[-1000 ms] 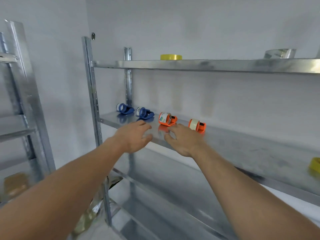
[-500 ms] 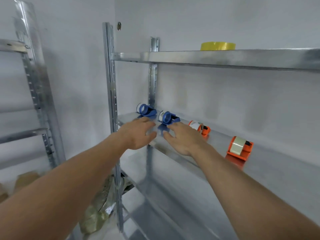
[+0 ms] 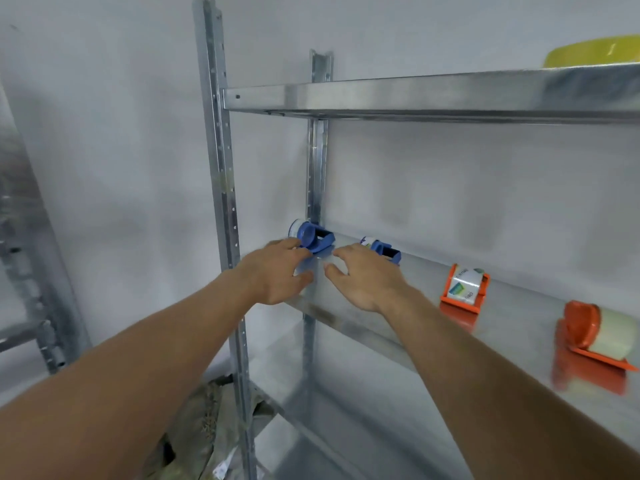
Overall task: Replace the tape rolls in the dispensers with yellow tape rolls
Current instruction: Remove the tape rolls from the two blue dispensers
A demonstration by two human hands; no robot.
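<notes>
Frame centre: left hand and right hand, fingers loosely spread, holding nothing, reaching over the galvanised metal shelf toward two blue plastic tape dispensers. Yellow tape roll lies upper right.

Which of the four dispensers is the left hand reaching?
The leftmost blue dispenser, beside the rear upright; the left hand is at it, with its fingertips against the base.
</notes>
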